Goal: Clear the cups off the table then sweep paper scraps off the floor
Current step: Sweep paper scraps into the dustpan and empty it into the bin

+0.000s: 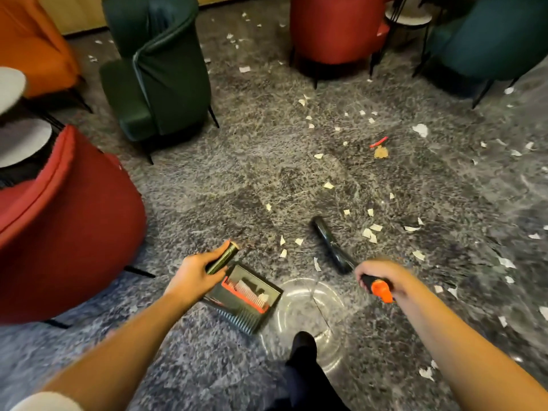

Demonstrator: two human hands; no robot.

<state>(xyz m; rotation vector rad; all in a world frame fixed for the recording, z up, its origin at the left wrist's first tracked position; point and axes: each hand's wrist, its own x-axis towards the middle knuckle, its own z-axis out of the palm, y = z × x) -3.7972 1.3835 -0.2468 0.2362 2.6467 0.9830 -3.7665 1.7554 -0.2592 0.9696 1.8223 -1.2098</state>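
Observation:
My left hand (195,269) grips the dark upright handle (223,257) of a black dustpan (246,295), which has an orange comb edge and holds some white scraps. My right hand (378,277) grips the black-and-orange handle (381,288) of a broom; its dark head (329,241) rests on the floor just ahead. White paper scraps (370,232) lie scattered over the grey marbled floor, thickest in front of and to the right of the broom head. A red scrap (378,142) and a tan scrap (381,152) lie farther out.
A red armchair (59,221) stands close on my left, a dark green one (157,75) beyond it, and orange (32,40), red (335,28) and teal (489,40) chairs at the back. Small round tables (407,16) stand between chairs. My dark shoe (302,348) is below.

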